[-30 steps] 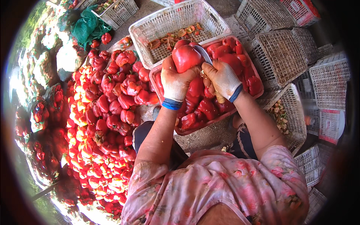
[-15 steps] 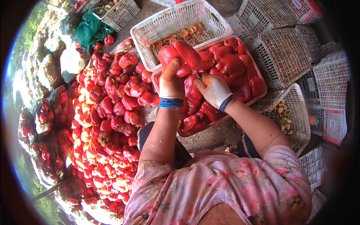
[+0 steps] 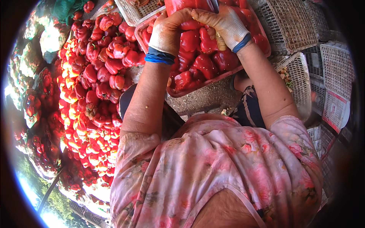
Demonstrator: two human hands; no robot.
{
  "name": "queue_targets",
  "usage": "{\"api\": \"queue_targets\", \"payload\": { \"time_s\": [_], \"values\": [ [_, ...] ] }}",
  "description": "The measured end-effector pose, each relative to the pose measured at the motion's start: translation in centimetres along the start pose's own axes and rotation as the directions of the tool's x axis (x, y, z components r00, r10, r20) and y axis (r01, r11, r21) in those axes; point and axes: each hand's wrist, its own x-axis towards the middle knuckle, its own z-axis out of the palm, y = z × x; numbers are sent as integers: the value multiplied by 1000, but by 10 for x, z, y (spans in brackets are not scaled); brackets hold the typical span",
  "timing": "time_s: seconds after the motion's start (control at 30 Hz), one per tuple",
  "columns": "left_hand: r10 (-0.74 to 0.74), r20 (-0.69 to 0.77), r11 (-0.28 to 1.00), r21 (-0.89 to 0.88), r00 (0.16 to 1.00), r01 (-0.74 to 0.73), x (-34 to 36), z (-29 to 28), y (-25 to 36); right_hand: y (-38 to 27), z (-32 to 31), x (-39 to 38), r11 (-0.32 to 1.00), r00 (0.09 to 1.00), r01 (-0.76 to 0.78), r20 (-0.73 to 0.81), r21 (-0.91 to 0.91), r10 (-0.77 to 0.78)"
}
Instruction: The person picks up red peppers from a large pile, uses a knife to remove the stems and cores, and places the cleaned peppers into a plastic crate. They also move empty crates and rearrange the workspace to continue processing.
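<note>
Both hands wear whitish, stained gloves with blue bands at the wrists, and they meet at the top of the view. A large red bell pepper (image 3: pixel 186 5), cut off by the upper edge, is gripped by my left hand (image 3: pixel 167 32). In my closed right hand (image 3: pixel 226 27) is a small knife (image 3: pixel 215 6); its blade shows beside the pepper, and its handle is mostly hidden. The thumbs come close together at the pepper's near side. Beneath the hands stands a pinkish-red crate (image 3: pixel 207 82) filled with opened red peppers (image 3: pixel 205 66).
A big heap of whole red peppers (image 3: pixel 102 76) spreads along my left. Beyond it lies green netting (image 3: pixel 62 9). A white crate (image 3: pixel 131 13) adjoins the red one. Dirty plastic crates (image 3: pixel 292 26) are stacked at the right, near a tilted crate (image 3: pixel 300 76) with scraps.
The view has shifted, so the hands and crates sit higher in the picture and the pepper is partly cut off. My hands have come closer together around the pepper.
</note>
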Motion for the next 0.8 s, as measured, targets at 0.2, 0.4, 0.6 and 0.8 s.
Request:
{"api": "queue_targets", "payload": {
  "time_s": [0.2, 0.4, 0.6, 0.8],
  "values": [
    [-296, -77, 904, -345, 952, 253, 3, 20, 37, 7, 5, -18, 482, 982, -188, 159, 856, 100],
    [-279, -18, 916, -304, 960, 261, -4, 8, 30, 1, -18, -30, 570, 830, -555, 453, 605, 327],
    [-349, 168, 665, -649, 922, 370, -5, 7, 42, -6, -16, -34, 370, 865, -485, 373, 793, 334],
    [-283, 213, 551, -762, 935, 341, -5, 8, 44, 25, -16, -38, 239, 848, -529, 497, 814, 187]
  ]
}}
